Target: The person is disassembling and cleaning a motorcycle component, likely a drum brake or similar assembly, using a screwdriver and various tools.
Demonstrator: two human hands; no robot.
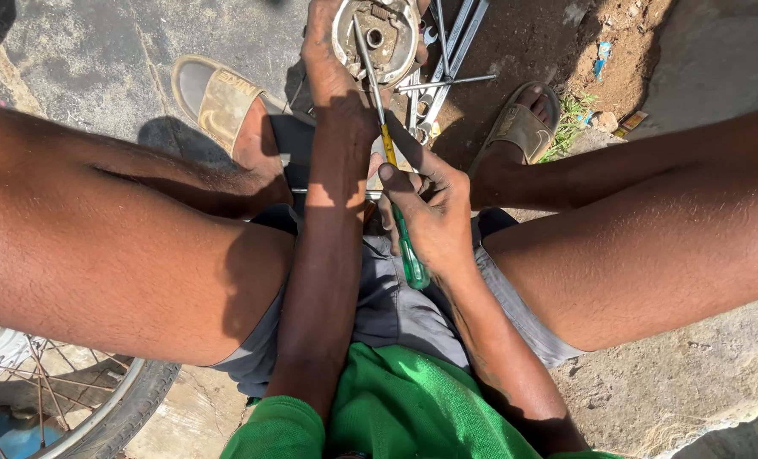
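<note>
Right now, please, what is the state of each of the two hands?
Left hand: closed on the round metal drum plate, holding it by its edge.
Right hand: closed on the green-handled screwdriver, tip in the plate.

Cracked concrete ground [81, 51] bears wrenches [451, 51], sandals [217, 98] and a spoked wheel [73, 399].

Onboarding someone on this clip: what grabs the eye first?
At top centre, the left hand grips a round metal hub plate. The right hand, mid-frame, holds a green-handled screwdriver with its tip in the plate. Loose spanners lie on the ground behind, and a spoked wheel sits bottom left.
</note>
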